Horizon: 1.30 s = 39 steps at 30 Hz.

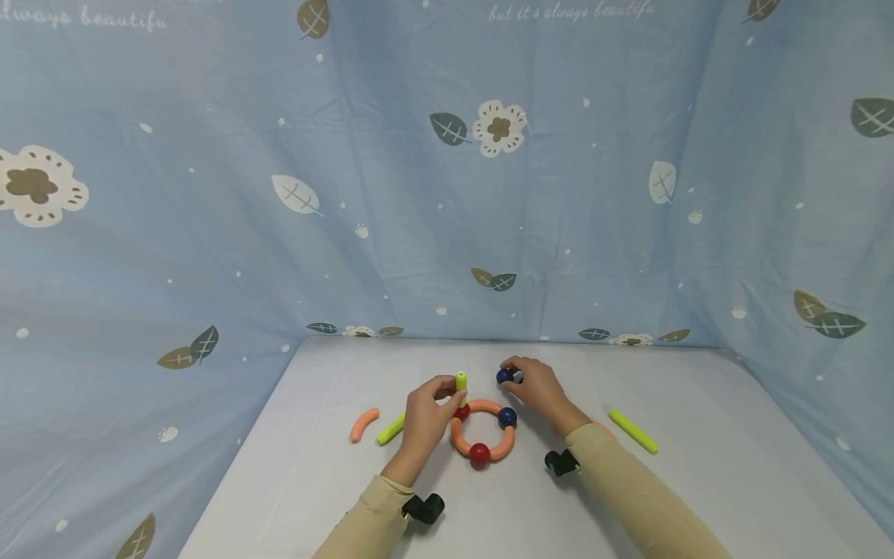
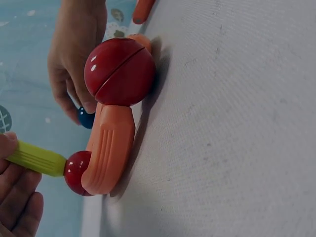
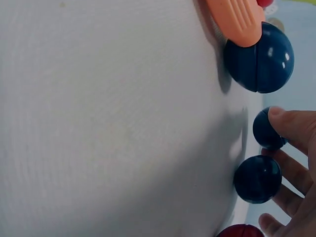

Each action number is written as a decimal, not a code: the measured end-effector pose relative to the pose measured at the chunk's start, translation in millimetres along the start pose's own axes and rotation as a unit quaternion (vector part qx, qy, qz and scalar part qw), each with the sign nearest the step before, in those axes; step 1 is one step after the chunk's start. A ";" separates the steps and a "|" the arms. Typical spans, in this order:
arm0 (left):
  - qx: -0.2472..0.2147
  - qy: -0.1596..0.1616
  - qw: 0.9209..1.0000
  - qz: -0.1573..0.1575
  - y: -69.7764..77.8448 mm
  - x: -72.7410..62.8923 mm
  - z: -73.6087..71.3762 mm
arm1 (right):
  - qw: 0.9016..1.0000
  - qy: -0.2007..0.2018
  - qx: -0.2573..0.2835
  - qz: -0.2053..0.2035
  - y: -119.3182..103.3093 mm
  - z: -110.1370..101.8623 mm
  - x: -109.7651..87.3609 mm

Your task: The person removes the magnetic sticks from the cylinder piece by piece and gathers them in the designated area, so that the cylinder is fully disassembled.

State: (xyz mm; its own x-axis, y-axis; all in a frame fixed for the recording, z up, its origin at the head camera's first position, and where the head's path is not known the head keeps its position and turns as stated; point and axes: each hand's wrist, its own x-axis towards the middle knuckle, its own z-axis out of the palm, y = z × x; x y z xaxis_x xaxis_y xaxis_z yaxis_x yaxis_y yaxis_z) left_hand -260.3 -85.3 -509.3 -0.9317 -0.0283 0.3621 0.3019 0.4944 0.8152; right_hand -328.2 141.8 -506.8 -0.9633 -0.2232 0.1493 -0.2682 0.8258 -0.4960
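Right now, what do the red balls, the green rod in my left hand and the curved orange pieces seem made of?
The red balls look like glossy plastic, perhaps painted wood: bright highlights, with a seam across one. The green rod seems satin plastic, from its even colour and lengthwise grooves. The curved orange pieces look like matte plastic, with similar grooves.

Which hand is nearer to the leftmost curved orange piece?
Left. In the head view, the left hand is right of that curved orange piece, past a green stick; the right hand is farther right, holding a blue ball.
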 end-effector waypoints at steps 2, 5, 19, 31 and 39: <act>-0.003 0.001 1.000 0.002 -0.9 -0.4 0.1 | 1.000 -0.002 -0.007 0.003 0.7 0.3 -0.1; -0.003 0.002 1.000 0.006 -2.2 -0.8 0.2 | 1.000 -0.004 -0.014 0.008 0.8 0.2 -0.7; -0.013 0.004 1.000 0.005 -1.7 -1.2 -0.2 | 0.999 -0.012 -0.028 0.023 2.5 1.4 -3.0; -0.017 0.001 1.000 -0.005 -1.5 -0.8 -1.2 | 1.000 0.003 -0.012 0.013 5.2 -1.5 -8.1; -0.020 -0.001 1.000 -0.005 -1.4 -2.6 -0.9 | 1.000 0.012 -0.006 0.002 8.8 -1.8 -13.4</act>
State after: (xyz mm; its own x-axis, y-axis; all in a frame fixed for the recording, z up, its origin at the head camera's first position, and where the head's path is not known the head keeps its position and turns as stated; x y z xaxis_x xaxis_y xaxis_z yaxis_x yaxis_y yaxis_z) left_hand -258.2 -86.6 -511.0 -0.9351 -0.0317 0.3529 0.2999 0.4595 0.8360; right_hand -317.6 153.0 -511.6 -0.9638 -0.2070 0.1683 -0.2639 0.8328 -0.4866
